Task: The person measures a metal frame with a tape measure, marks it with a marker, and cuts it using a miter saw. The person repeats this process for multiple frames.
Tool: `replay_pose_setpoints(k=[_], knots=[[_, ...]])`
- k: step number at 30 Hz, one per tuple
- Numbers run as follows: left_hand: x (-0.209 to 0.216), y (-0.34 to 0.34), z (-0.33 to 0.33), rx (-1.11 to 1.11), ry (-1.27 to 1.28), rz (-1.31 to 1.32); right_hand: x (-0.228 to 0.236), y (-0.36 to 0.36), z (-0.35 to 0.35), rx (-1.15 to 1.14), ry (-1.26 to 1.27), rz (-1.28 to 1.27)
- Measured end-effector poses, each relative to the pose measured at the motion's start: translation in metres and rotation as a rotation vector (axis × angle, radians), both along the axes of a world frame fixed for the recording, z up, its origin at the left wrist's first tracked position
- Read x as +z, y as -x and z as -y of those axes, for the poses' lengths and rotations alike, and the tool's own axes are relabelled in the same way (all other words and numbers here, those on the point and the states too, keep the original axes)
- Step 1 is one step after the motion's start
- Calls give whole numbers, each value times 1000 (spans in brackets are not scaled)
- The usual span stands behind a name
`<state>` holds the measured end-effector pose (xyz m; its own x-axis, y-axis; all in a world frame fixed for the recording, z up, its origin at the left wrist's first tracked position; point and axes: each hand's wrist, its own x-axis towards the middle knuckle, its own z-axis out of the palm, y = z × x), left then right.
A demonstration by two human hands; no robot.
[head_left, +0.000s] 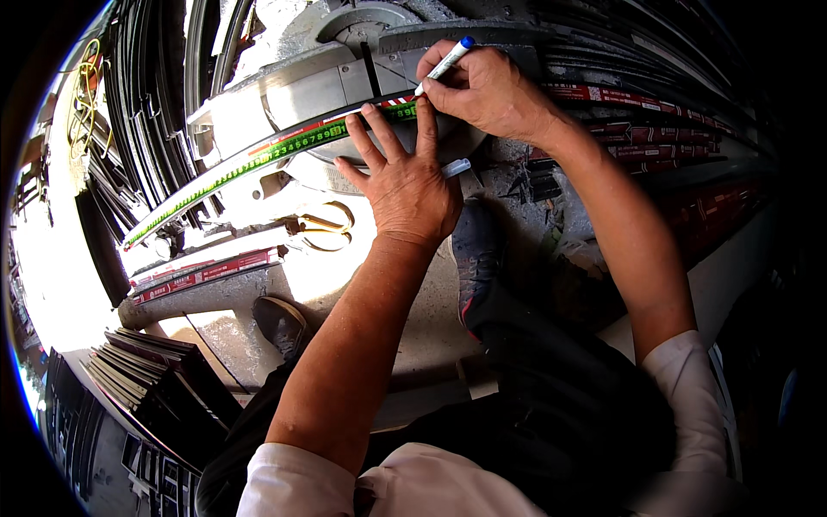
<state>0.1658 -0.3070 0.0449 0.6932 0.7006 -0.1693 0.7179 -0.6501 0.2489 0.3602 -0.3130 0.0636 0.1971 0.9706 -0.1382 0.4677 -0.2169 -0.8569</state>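
My left hand (407, 194) lies spread, its fingertips pressing on a green tape measure (284, 148) laid along a long dark strip with a red and white label (340, 116). A pale, translucent cap-like piece (456, 168) sticks out beside that hand. Its thumb is hidden, so I cannot tell how the piece is held. My right hand (491, 95) pinches a white marker pen with a blue end (445, 65). The pen's tip is down at the strip, close to my left index finger. Under the strip is a grey metal machine base with a slot (349, 82).
Scissors with yellowish handles (326, 226) lie below the strip. Red-labelled pieces (207, 274) are near them at left. Long dark strips (155, 95) stand at upper left, and more red-labelled strips (655, 142) lie at right. A stack of dark panels (159, 383) sits at lower left.
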Motion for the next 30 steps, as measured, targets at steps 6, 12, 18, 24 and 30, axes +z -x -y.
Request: replay_pose_setpoints(k=[6,12,18,24,30], knots=[[-1,0,0,-1,0,-11,1,0,-1,0,9,2],[0,0,0,0,1,-6,-5,0,-1,-50,-40,-64],[0,0,0,-3,4,-5,-7,0,-1,-52,-33,-60],[0,0,0,-2,1,-7,-7,0,0,-49,-46,-56],[-2,0,0,2,-3,-7,-6,-1,-1,-13,-28,-32]])
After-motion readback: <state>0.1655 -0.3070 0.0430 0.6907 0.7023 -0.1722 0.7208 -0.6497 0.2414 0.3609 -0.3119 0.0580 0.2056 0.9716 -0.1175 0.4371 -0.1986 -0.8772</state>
